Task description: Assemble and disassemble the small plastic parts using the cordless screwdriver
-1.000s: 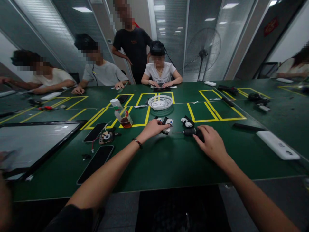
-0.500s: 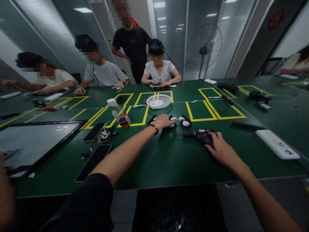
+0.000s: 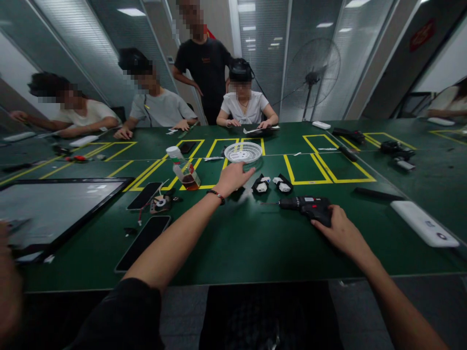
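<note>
My right hand (image 3: pixel 345 228) is closed around the grip of a black cordless drill (image 3: pixel 315 208), which lies on its side with its thin bit pointing left. My left hand (image 3: pixel 233 180) reaches over the table with the thumb out to the side; its other fingers are partly hidden. Beneath its palm, a dark object (image 3: pixel 239 192) shows only in part. Just right of that hand lie two small black pieces with crumpled white material, the nearer one (image 3: pixel 261 184) and a second one (image 3: pixel 282 183). A white plastic basket (image 3: pixel 243 158) stands just beyond my left fingers.
To the left are a tilted bottle (image 3: pixel 187 175), two phones, the nearer one (image 3: pixel 144 243), a small part with wires (image 3: pixel 160 203) and a large framed panel (image 3: pixel 54 214). A white power bank-like block (image 3: pixel 423 223) lies right. Several people are around the green table (image 3: pixel 255 257).
My left hand has shifted left off the small black-and-white pieces, uncovering them, and its thumb now sticks out. My right hand stays on the drill. The view has shifted slightly.
</note>
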Demonstrator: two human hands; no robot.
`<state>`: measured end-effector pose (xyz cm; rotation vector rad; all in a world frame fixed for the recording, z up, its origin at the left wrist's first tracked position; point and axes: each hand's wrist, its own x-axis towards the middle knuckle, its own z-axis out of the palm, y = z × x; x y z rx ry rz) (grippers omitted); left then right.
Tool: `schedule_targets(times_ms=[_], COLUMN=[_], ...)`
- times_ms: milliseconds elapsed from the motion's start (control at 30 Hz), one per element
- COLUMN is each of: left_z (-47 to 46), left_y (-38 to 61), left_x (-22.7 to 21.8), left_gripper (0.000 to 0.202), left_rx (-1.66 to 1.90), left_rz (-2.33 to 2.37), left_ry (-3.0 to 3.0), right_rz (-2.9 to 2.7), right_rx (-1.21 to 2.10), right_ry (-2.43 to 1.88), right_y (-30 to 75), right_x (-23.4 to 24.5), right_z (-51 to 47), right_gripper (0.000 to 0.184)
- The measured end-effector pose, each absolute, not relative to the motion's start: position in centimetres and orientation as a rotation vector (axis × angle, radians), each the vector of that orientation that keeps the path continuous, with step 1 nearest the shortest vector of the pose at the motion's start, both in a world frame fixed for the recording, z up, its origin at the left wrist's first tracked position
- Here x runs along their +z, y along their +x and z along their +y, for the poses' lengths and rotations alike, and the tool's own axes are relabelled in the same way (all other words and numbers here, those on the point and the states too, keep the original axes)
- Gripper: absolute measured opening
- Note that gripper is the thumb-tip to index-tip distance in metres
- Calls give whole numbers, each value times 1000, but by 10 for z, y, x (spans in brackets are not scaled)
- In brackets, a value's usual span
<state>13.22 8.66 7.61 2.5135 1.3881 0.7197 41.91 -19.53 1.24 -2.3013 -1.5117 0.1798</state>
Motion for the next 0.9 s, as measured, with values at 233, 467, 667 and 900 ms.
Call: schedule_targets(times_ms=[233,467,667,900], left_z=[109,116,118,79], left_y=[66,70,73,55], left_x=[57,39,43,43], left_gripper=[70,68,51,41], left_rx=[273,195,420,678], left_rz=[1537,1563,1534,1158], left_ry=[2121,2009,1973,1335], right_rz=[-1538,-1551,-1546,-1297], right_rx=[311,345,299,384], right_ry=[-2388,-2385,-2378,-2154], right_y=[425,425,425,409], right_x=[8,10,17,33], right_z=[-192,-192,-194,-215], right_gripper=[68,65,54,54])
